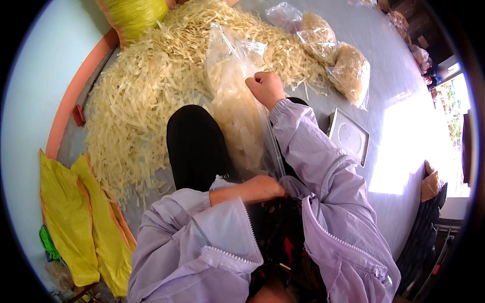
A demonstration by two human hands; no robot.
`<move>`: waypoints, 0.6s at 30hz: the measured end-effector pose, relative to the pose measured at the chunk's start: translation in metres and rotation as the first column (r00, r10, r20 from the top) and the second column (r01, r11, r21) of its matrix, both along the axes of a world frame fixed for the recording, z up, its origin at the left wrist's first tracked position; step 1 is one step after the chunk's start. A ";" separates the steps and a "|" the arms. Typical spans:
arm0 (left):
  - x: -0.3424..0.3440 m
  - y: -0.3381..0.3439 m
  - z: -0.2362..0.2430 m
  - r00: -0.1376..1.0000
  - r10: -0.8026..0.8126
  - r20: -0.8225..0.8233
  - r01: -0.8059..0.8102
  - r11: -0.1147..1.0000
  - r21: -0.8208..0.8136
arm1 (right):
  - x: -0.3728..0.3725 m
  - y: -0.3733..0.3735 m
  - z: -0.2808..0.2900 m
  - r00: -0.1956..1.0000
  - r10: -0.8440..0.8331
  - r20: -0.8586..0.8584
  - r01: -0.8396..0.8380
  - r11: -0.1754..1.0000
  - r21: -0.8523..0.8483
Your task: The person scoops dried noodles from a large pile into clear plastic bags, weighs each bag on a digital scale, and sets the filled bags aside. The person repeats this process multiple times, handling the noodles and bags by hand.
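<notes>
A long clear plastic bag (pixel 240 118), partly filled with pale strips, stands between my knees. My right hand (pixel 266 90) is closed in a fist on the bag's upper side. Low down, close to my lap, my left hand (pixel 262 189) lies at the bag's near end. Its fingers are turned away and hidden beside the right sleeve, so what they hold cannot be seen. Beyond the bag spreads a big heap of pale yellow, flat dried strips (pixel 136 96).
Filled clear bags (pixel 349 73) lie right of the heap, near a shallow metal tray (pixel 349 136). Yellow woven sacks (pixel 68 217) lie at left by the wall, and a full yellow sack (pixel 134 17) stands at the back. Sunlight falls on the grey floor (pixel 381 108).
</notes>
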State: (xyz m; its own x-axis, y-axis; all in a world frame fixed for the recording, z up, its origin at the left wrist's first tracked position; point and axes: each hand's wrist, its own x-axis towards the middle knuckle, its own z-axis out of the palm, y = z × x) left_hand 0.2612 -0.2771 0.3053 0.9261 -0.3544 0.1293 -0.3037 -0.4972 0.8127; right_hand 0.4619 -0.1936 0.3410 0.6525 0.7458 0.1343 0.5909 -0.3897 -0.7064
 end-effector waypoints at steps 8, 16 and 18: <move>0.009 0.008 -0.024 0.999 -0.045 -0.030 0.043 0.996 -0.078 | 0.025 0.053 -0.005 0.996 -0.084 -0.041 0.083 0.996 -0.023; 0.005 0.015 -0.033 0.983 -0.008 -0.183 -0.030 0.978 -0.205 | 0.030 0.079 -0.009 0.993 -0.112 -0.035 0.112 0.994 -0.007; 0.002 0.011 -0.047 0.981 -0.004 -0.192 -0.039 0.975 -0.217 | 0.033 0.085 -0.012 0.994 -0.112 0.002 0.112 0.993 0.048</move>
